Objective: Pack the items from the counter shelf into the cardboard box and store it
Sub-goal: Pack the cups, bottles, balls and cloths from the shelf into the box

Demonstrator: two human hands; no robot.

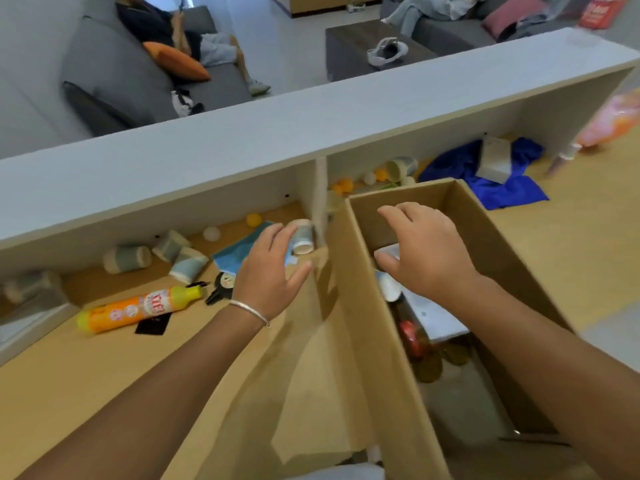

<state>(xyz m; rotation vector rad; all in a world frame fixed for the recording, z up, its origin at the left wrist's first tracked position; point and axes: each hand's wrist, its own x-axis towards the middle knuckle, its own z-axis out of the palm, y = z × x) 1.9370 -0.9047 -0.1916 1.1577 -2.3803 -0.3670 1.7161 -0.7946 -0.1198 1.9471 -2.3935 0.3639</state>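
The open cardboard box point(360, 271) stands on the wooden shelf surface against the white divider point(320, 202). My left hand point(273, 271) grips a blurred paper cup point(303, 237) at its fingertips, just left of the box wall. With fingers spread and nothing in it, my right hand point(426, 251) hovers over the box interior. Inside the box lie a white cup point(388, 285), a red item point(412, 336) and a flat white pack point(436, 318). Several paper cups point(126, 259) lie tipped in the left compartment beside an orange bottle point(138, 308).
Also in the left compartment are two small balls point(254, 220), a blue packet point(239, 252) and a black card point(153, 323). The right compartment holds a blue cloth point(505, 192), a grey box point(493, 161), a cup point(401, 168) and orange balls point(343, 185). People sit on sofas beyond the counter top point(311, 116).
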